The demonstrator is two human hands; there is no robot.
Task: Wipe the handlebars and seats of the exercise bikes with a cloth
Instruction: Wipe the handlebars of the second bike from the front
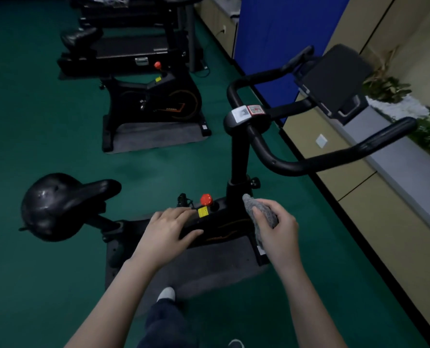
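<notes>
Green gym floor, right hand [277, 228] bunching grey cloth [255, 209], left hand [170, 228] spread flat; handlebars [306, 164] and seat [58, 204] seemingly unwiped.

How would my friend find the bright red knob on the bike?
Start at the nearest bike, the one below both hands. On top of its frame, between seat and handlebar post, sits the red knob. A yellow sticker lies right beside it.
</notes>
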